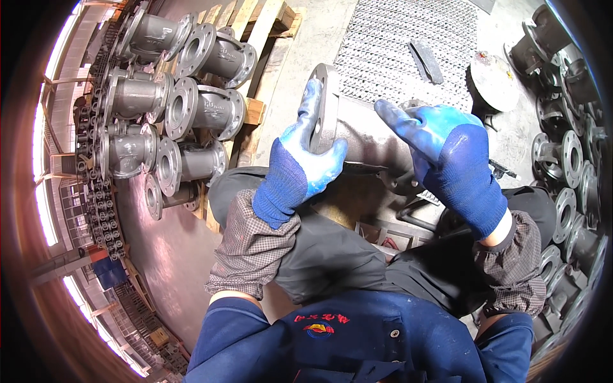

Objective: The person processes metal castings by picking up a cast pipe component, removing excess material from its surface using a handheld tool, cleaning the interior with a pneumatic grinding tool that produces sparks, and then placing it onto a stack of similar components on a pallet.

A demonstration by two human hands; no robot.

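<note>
A grey cast-metal flanged pipe fitting (370, 131) lies crosswise in front of my knees, its round flange at the left end. Around that flange is my left hand (300, 153), in a blue coated glove, the index finger running up along the flange and the thumb on the side toward the body. My right hand (450, 143), gloved alike, rests over the fitting's right end. Its index finger points left above the body while the other fingers curl down, and their tips are hidden. Most of the right end is covered by this hand.
Several similar flanged fittings (211, 112) stand on a wooden pallet (265, 22) at the left. More castings (565, 159) crowd the right side. Ahead lies a textured metal mat (383, 41) bearing a dark strip (426, 62), with a round grey disc (495, 83) beside it.
</note>
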